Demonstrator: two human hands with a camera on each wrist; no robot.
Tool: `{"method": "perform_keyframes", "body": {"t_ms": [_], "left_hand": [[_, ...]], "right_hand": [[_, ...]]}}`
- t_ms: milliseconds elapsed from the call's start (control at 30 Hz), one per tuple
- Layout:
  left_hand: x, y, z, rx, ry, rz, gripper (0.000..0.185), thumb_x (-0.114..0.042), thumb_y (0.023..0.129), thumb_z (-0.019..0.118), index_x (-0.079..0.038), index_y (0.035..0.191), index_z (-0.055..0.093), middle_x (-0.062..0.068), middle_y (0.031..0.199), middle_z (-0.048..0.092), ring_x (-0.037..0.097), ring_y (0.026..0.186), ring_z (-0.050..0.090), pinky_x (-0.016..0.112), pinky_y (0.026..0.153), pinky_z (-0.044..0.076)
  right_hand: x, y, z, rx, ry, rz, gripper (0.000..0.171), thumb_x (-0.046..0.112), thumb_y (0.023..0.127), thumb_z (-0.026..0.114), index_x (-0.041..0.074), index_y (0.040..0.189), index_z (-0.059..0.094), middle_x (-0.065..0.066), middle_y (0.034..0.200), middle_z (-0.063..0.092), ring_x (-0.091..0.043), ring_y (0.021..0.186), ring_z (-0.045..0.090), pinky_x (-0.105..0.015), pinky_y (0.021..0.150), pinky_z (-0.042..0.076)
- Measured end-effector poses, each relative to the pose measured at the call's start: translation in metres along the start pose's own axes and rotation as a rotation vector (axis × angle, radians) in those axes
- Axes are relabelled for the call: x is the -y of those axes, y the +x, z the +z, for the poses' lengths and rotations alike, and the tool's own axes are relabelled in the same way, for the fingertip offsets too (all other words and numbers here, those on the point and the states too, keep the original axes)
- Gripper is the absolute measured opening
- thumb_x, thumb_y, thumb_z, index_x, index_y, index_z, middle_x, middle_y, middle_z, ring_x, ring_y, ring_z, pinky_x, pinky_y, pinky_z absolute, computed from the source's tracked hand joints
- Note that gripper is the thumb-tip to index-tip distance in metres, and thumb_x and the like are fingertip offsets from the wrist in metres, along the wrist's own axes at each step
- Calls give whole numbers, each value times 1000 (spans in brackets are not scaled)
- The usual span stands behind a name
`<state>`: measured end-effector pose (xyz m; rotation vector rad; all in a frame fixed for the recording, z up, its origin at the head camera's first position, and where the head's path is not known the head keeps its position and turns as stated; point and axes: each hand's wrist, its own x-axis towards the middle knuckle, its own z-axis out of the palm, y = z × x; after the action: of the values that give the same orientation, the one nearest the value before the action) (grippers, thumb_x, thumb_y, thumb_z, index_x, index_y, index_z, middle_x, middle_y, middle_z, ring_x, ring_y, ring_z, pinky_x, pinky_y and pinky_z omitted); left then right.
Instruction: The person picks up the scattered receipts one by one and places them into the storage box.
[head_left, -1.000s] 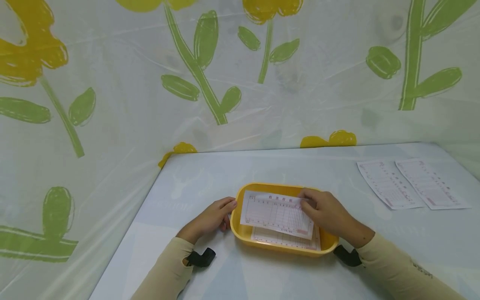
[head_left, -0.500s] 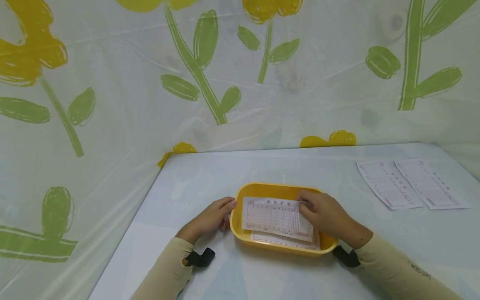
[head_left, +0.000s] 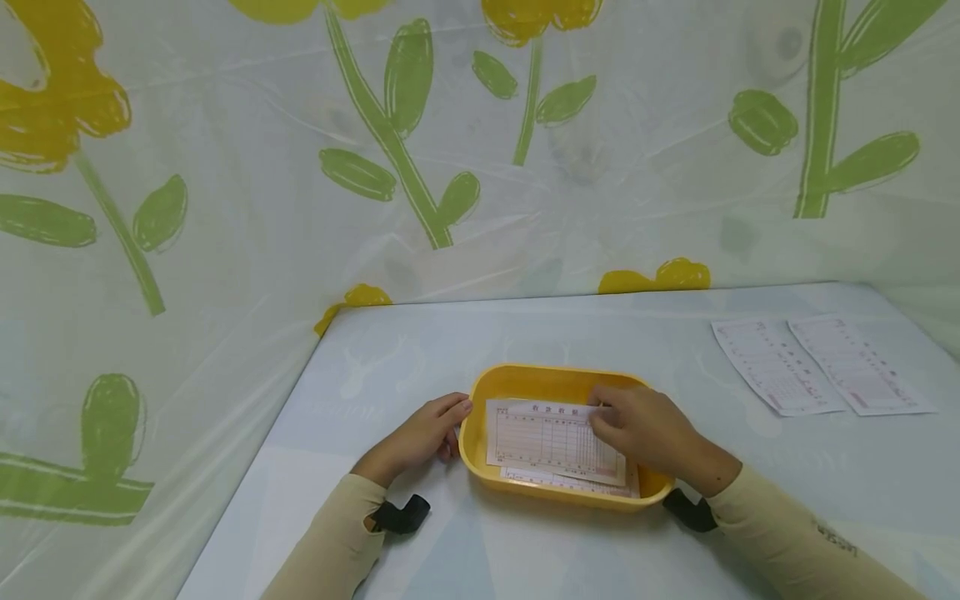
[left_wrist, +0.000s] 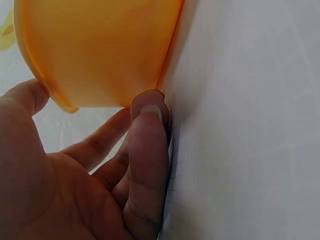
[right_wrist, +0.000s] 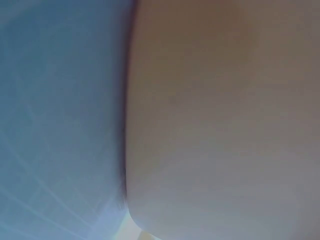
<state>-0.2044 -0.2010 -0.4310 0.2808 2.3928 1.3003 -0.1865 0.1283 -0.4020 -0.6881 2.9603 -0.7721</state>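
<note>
A yellow plastic tray (head_left: 517, 372) sits on the table, with printed receipt slips inside. My left hand (head_left: 422, 433) holds the tray's left end; in the left wrist view its thumb (left_wrist: 36, 95) touches the rim and its fingers (left_wrist: 147, 150) are bent by the base. My right hand (head_left: 648, 429) reaches over the tray's right side and pinches the upper right part of the top receipt slip (head_left: 551, 437). Beneath that lies another slip (head_left: 555, 481), mostly covered. The right wrist view is filled by a blurred brownish surface, its fingers hidden.
Two more printed slips (head_left: 776, 367) lie side by side on the table (head_left: 420, 350) at the back right. A flower-patterned sheet (head_left: 247, 208) hangs behind and to the left. Dark wrist pieces (head_left: 402, 514) show beneath both forearms.
The top slip has come down into the tray, now lying lower over the other slip. My right hand has shifted slightly left with it. The left hand has stayed in place.
</note>
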Motion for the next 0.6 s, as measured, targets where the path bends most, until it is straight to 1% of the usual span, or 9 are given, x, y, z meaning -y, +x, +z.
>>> {"method": "perform_keyframes", "body": {"t_ms": [100, 233, 333, 500, 600], "left_hand": [[0, 1, 1, 0, 2, 1, 48, -50, 105, 41, -14, 134, 56, 4, 68, 62, 18, 56, 55, 31, 59, 50], [0, 1, 1, 1, 2, -10, 48, -49, 105, 41, -15, 134, 57, 4, 67, 62, 18, 56, 55, 30, 59, 50], [-1, 0, 1, -4, -4, -11, 47, -48, 105, 41, -15, 134, 56, 3, 67, 62, 17, 56, 55, 30, 59, 50], [-2, -1, 1, -5, -11, -5, 47, -47, 105, 41, -13, 134, 56, 3, 67, 62, 17, 56, 55, 30, 59, 50], [-2, -1, 0, -4, -7, -9, 47, -47, 105, 40, -14, 134, 56, 3, 67, 62, 17, 56, 55, 30, 59, 51]], "right_hand": [[-1, 0, 1, 5, -40, -16, 11, 20, 90, 69, 14, 98, 66, 6, 73, 59, -7, 55, 45, -21, 50, 37], [-1, 0, 2, 21, -75, -20, 16, 22, 88, 74, 14, 101, 67, 6, 76, 61, -7, 56, 46, -20, 51, 39], [0, 1, 2, 34, -101, -19, 20, 24, 87, 76, 15, 103, 68, 7, 76, 61, -7, 57, 47, -20, 51, 39], [2, 2, 2, 47, -137, -24, 25, 25, 85, 78, 15, 106, 68, 8, 75, 60, -6, 59, 48, -20, 53, 40], [3, 1, 3, 68, -148, -15, 29, 26, 86, 78, 15, 110, 67, 8, 77, 60, -7, 61, 48, -21, 55, 41]]}}
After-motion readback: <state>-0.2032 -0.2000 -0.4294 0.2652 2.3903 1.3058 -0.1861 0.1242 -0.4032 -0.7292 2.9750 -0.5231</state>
